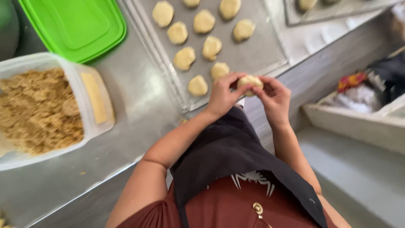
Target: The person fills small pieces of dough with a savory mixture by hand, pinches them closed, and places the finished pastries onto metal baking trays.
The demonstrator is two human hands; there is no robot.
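Both my hands hold one pale round dough piece [250,82] above the near edge of a metal baking tray [261,55]. My left hand [222,95] grips it from the left, my right hand [275,96] from the right, fingers curled around it. Several flattened dough rounds [184,58] lie in rows on the tray, the nearest one [198,85] just left of my left hand.
A clear plastic tub [90,101] of brown crumbly filling [38,112] stands at the left on the steel counter [139,109]. Its green lid [76,25] lies behind it. A second tray [333,10] sits at the top right. A white crate [358,122] with cloths is lower right.
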